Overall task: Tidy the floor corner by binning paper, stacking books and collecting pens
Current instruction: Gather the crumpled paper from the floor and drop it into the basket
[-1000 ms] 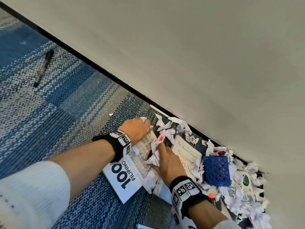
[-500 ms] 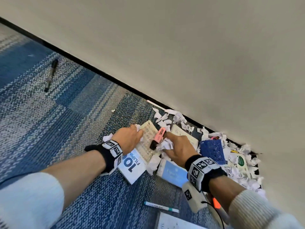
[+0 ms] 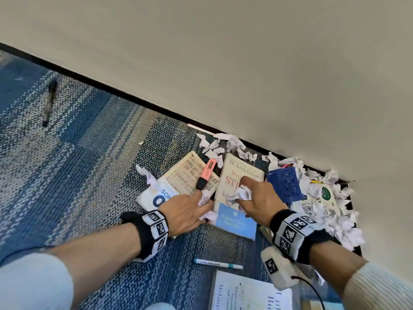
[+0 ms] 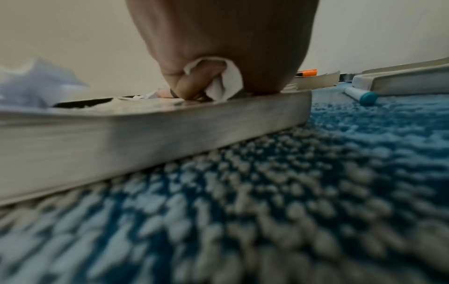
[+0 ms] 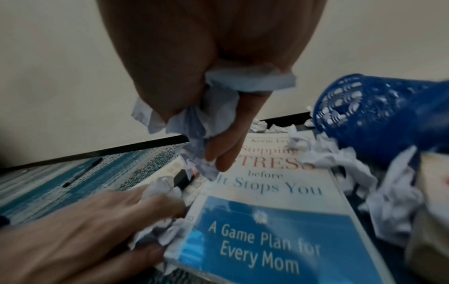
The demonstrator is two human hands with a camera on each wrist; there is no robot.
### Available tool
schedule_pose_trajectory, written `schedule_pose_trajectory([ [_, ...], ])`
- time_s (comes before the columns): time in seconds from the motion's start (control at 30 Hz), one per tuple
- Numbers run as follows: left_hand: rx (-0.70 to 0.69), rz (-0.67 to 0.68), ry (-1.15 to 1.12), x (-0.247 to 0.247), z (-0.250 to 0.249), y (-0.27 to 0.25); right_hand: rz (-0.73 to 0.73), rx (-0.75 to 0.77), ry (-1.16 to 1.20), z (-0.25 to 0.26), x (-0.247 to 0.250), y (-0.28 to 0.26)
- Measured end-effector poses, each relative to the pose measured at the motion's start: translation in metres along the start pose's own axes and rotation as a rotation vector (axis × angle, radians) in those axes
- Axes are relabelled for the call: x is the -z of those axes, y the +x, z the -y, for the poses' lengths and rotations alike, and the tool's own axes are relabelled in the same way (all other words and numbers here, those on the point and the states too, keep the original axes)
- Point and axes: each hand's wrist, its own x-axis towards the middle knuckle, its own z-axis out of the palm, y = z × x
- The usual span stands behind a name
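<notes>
Both hands clutch crumpled white paper scraps: right hand (image 3: 257, 200) over the cream-and-blue paperback book (image 3: 237, 195), left hand (image 3: 185, 211) beside it. Sweep remaining far-right scraps (image 3: 324, 211) together, avoiding the pink highlighter (image 3: 206, 174).

Books, pens and torn paper along the carpet's wall edge
Crumpled paper scraps (image 3: 241, 193) cover a white-and-blue book (image 3: 237, 218); a pink highlighter (image 3: 206, 174) lies across a neighbouring book (image 3: 187, 173)
</notes>
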Motion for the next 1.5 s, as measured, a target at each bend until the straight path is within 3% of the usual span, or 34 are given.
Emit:
schedule_pose_trajectory([
  [0.17, 0.043, 0.043, -0.123, 0.008, 0.0, 0.004, -0.064, -0.16, 0.232, -0.007, -0.016, 0.002],
  [0.33, 0.377, -0.175, -0.11, 0.031, 0.041, -0.023, -0.175, -0.296, 0.457, 0.009, -0.036, 0.013],
  [0.5, 0.569, -0.131, -0.036, 0.025, 0.113, -0.06, -0.216, -0.304, 0.395, 0.043, -0.052, 0.026],
  [0.6, 0.487, -0.161, -0.058, 0.016, 0.125, -0.061, -0.224, -0.298, 0.479, 0.062, -0.058, 0.027],
  [0.7, 0.33, -0.043, -0.069, 0.003, 0.107, -0.052, -0.225, -0.302, 0.434, 0.07, -0.059, 0.02],
  [0.8, 0.291, 0.006, -0.106, -0.008, 0.104, -0.042, -0.226, -0.328, 0.362, 0.069, -0.054, 0.013],
  [0.9, 0.338, -0.052, -0.205, -0.011, 0.113, -0.042, -0.228, -0.36, 0.349, 0.068, -0.052, 0.011],
  [1.07, 0.562, -0.311, -0.332, -0.003, 0.138, -0.042, -0.204, -0.367, 0.328, 0.081, -0.058, 0.015],
  [1.2, 0.586, -0.206, -0.08, -0.009, 0.146, -0.048, -0.197, -0.318, 0.297, 0.092, -0.065, 0.023],
  [1.37, 0.568, -0.123, -0.13, -0.001, 0.154, -0.043, -0.205, -0.258, 0.274, 0.098, -0.067, 0.029],
  [1.5, 0.657, -0.34, -0.473, 0.006, 0.17, -0.041, -0.175, -0.247, 0.281, 0.099, -0.073, 0.029],
])
